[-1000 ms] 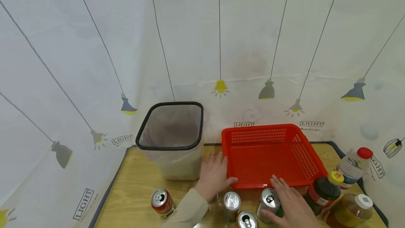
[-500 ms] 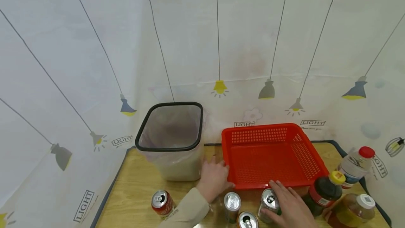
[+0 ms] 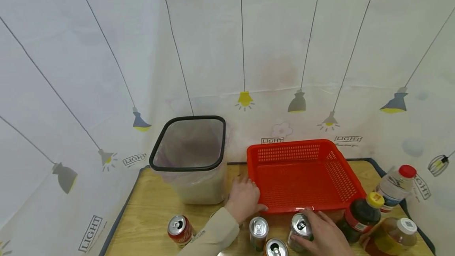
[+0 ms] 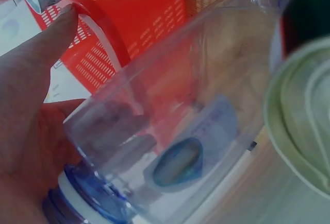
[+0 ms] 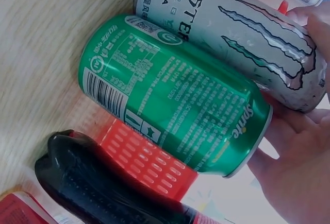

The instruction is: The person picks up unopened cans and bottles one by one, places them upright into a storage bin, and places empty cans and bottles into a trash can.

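Note:
My left hand (image 3: 243, 198) is between the bin and the red basket, fingers bent over a clear plastic bottle (image 4: 175, 100) with a blue cap (image 4: 82, 201). Its fingers show blurred through the bottle in the left wrist view; from the head, hand and sleeve hide most of the bottle. My right hand (image 3: 327, 234) grips a pale Monster can (image 5: 258, 38) near its top, thumb on the near side, fingers on the far side. Right beside that can is a green Sprite can (image 5: 170, 95), mostly hidden from the head by the right hand.
A lined waste bin (image 3: 200, 189) stands left of the red basket (image 3: 291, 145). Near me are a red can (image 3: 180, 228), a silver can (image 3: 258, 230) and an orange-edged can (image 3: 275, 248). Dark (image 3: 362, 216), red-capped (image 3: 394, 187) and amber (image 3: 391, 238) bottles stand right.
My left fingers, straighter a second ago, have curled. The right hand has closed from spread fingers onto the Monster can. The basket and other things stay in place.

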Demonstrator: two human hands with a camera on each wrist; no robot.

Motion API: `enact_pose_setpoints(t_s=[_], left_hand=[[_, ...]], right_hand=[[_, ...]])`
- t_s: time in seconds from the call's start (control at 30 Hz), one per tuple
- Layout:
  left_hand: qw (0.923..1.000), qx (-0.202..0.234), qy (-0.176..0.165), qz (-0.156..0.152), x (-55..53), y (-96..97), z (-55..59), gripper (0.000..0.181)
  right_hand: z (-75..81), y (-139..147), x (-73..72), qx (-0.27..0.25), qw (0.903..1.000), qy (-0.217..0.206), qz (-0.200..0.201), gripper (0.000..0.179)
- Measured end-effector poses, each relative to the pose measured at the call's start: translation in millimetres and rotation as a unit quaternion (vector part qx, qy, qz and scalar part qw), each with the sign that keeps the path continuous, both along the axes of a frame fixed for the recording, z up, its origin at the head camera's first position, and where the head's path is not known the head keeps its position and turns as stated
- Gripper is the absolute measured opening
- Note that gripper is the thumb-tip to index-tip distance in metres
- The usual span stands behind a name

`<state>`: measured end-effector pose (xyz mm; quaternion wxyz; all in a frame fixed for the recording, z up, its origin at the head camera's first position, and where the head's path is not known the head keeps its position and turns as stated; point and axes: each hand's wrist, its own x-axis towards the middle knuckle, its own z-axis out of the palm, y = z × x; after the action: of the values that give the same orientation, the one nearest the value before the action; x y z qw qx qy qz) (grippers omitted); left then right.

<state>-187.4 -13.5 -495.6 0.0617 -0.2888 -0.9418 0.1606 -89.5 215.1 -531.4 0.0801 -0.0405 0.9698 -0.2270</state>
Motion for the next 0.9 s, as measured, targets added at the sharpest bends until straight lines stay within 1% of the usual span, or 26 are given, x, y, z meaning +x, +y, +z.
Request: enact_pose_setpoints(t_s=[0.1, 0.2, 0.3, 0.4, 0.5, 0.57, 0.7, 0.77, 0.9], left_hand=[[0.9999, -0.005, -0.010, 0.003, -0.9, -0.6, -0.7, 0.063], [0.9998, -0.008, -0.017, 0.006, -0.8, 0.0, 0.1, 0.061], [0.9997, -0.015, -0.021, 0.003, -1.5, -0.3, -0.7, 0.060], [0.9992, -0.029, -0.027, -0.005, -3.3, -0.9, -2.7, 0.061], [0.9984, -0.043, -0.034, -0.013, -5.0, -1.1, -4.4, 0.064], [0.9980, -0.047, -0.038, -0.015, -5.1, -0.8, -4.6, 0.065], [0.9980, -0.047, -0.039, -0.011, -4.4, -0.4, -5.0, 0.066], [0.9980, -0.048, -0.041, -0.009, -3.9, -0.4, -5.0, 0.066], [0.9975, -0.053, -0.046, -0.008, -3.3, -0.6, -4.5, 0.067]], right_hand=[[1.4, -1.6, 0.9, 0.001, 1.0000, -0.003, -0.008, 0.086], [5.0, -3.0, 6.1, -0.002, 0.9996, 0.015, -0.023, 0.087], [13.6, -4.6, 11.3, -0.020, 0.9986, 0.027, -0.040, 0.084], [29.7, -6.8, 13.5, -0.043, 0.9969, 0.018, -0.063, 0.083], [51.2, -7.8, 12.2, -0.053, 0.9955, 0.007, -0.078, 0.086], [66.4, -7.8, 11.7, -0.061, 0.9943, 0.015, -0.086, 0.088], [95.5, -7.2, 7.4, -0.084, 0.9899, 0.070, -0.090, 0.086], [107.4, -7.6, 2.4, -0.093, 0.9852, 0.117, -0.084, 0.082], [126.7, -10.9, -16.8, -0.099, 0.9735, 0.195, -0.066, 0.076]])
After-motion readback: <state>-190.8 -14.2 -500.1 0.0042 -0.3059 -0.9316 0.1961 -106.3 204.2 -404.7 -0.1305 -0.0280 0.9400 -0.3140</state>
